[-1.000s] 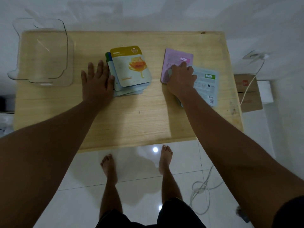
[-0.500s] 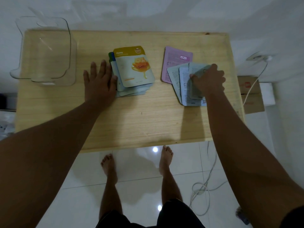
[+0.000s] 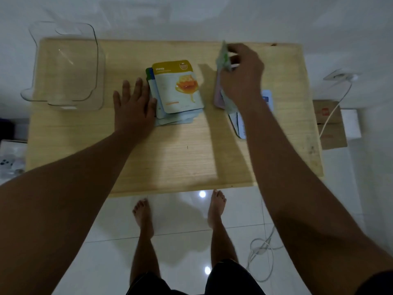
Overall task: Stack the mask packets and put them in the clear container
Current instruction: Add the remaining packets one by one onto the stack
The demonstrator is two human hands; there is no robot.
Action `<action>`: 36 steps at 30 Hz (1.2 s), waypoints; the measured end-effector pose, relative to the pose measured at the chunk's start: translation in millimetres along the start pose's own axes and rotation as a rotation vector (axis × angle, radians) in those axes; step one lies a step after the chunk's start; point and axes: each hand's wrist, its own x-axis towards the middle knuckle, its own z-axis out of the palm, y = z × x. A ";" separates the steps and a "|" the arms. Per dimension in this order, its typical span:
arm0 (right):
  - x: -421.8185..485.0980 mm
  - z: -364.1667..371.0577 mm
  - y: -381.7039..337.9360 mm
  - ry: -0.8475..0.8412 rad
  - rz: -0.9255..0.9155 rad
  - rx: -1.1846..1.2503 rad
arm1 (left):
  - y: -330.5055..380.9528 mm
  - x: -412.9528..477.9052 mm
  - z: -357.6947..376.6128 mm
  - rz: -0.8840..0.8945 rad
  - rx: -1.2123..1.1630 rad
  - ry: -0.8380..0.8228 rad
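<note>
A stack of mask packets (image 3: 178,92), honey packet on top, lies mid-table. My left hand (image 3: 134,107) rests flat with spread fingers against the stack's left edge. My right hand (image 3: 241,75) is raised over the right group and pinches a greenish mask packet (image 3: 223,58), held on edge above the table. Under that hand lie a pink packet (image 3: 218,99) and several pale packets (image 3: 238,122), mostly hidden by my wrist. The clear container (image 3: 63,64) stands empty at the table's far left corner.
The wooden table (image 3: 170,156) stands on a white tiled floor. A cardboard box (image 3: 329,122) sits to the right of the table, with a white cable (image 3: 336,103) trailing from a wall socket. My bare feet stand near the front edge.
My right hand has lifted a greenish packet off the right group and swung it up and leftward. The left hand and the stack have stayed put.
</note>
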 end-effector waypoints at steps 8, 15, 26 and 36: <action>-29.9 100.4 -41.9 -0.395 -0.112 -0.121 | -1.6 0.6 -1.3 0.007 -0.010 -0.007; -50.8 106.2 -11.6 -0.527 -0.289 -0.644 | 0.5 -0.9 -3.0 0.008 -0.033 0.006; -51.3 88.0 -5.0 -0.470 -0.230 -0.382 | -0.8 -1.2 0.0 0.007 -0.035 0.013; -15.5 -11.2 65.1 -0.283 0.339 -0.631 | -2.9 3.2 -2.2 0.008 -0.013 -0.038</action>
